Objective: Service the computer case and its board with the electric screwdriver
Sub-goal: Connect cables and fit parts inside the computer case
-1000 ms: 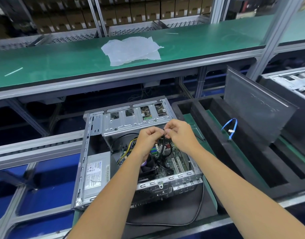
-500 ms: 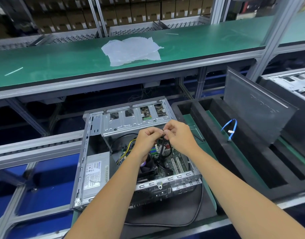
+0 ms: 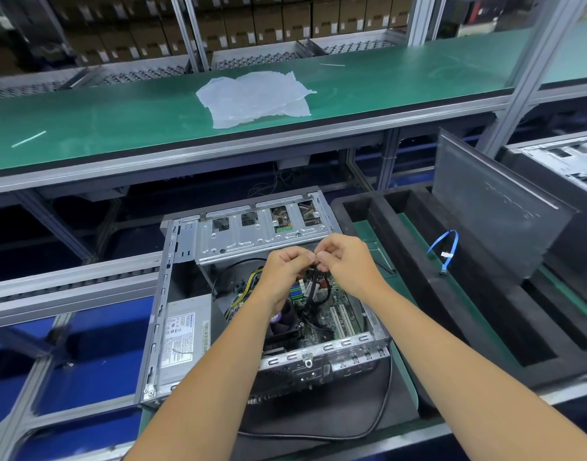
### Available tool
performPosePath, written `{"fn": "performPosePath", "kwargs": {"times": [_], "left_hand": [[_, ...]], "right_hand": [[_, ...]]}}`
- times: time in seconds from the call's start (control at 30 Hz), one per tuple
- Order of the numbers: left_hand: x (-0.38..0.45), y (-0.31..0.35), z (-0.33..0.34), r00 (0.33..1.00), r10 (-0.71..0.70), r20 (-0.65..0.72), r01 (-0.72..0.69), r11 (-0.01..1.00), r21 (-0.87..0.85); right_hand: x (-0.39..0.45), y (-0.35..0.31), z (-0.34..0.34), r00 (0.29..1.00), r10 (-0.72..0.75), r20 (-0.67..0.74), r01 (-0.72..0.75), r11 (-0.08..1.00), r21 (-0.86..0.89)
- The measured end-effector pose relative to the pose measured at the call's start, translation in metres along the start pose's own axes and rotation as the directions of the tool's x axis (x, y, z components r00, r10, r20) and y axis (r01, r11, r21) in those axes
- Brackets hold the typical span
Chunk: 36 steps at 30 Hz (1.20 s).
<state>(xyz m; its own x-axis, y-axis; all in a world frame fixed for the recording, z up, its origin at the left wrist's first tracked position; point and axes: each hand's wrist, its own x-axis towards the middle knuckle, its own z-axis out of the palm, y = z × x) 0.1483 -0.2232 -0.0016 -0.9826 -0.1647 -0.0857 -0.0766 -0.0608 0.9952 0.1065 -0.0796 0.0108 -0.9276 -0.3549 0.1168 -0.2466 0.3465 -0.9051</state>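
A: Biggest first. Long green-topped counter (image 3: pixel 86 121) across the back, crumpled translucent plastic sheet (image 3: pixel 255 98) lying on it. Right side, black foam tray (image 3: pixel 451 327) with a dark grey side panel (image 3: pixel 494 211) leaning in it, plus a loose blue data cable (image 3: pixel 446 249).

B: And the task item?

A: Open grey metal computer case (image 3: pixel 185 294), lying on its side, lower centre, just left of the foam tray. Green circuit board (image 3: pixel 332 314) inside, silver power supply box (image 3: pixel 182 341) in the near-left corner, perforated drive cage (image 3: pixel 262 231) at the far end.

B: Hands?

A: Both over the board, fingertips meeting. Left hand (image 3: pixel 285 271) and right hand (image 3: pixel 345 261) each pinch the top of a thin black cable (image 3: pixel 313 287) that runs down to the board. Fingers curled; whether there's a tie or connector between them, too small to tell.

B: Step?

A: Looks like cable handling, freeing or unfastening the lead before any screw work. No electric screwdriver in view.

B: Next?

A: Probably needs the cable cleared off the board, then the driver fetched from wherever it is.
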Motion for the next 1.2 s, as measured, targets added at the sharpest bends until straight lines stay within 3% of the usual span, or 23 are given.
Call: {"fn": "performPosePath", "kwargs": {"times": [0.43, 0.63, 0.77, 1.2], "left_hand": [[0.0005, -0.0015, 0.0009, 1.0, 0.001, -0.006, -0.001, 0.999, 0.041], [0.0003, -0.0031, -0.0025, 0.998, 0.033, 0.053, -0.035, 0.998, 0.047], [0.0007, -0.0047, -0.002, 0.999, 0.043, 0.003, -0.043, 0.997, 0.063], [-0.0006, -0.0019, 0.0005, 1.0, 0.017, -0.005, -0.017, 1.0, -0.003]], "right_hand": [[-0.0004, -0.0018, -0.0008, 1.0, 0.001, 0.012, -0.001, 1.0, -0.006], [-0.0007, -0.0035, -0.0035, 1.0, 0.02, 0.021, -0.021, 0.999, 0.048], [-0.0013, -0.0058, -0.003, 1.0, -0.015, 0.017, 0.015, 1.0, -0.005], [-0.0002, -0.002, -0.0022, 1.0, 0.021, -0.014, -0.02, 0.997, 0.072]]}}
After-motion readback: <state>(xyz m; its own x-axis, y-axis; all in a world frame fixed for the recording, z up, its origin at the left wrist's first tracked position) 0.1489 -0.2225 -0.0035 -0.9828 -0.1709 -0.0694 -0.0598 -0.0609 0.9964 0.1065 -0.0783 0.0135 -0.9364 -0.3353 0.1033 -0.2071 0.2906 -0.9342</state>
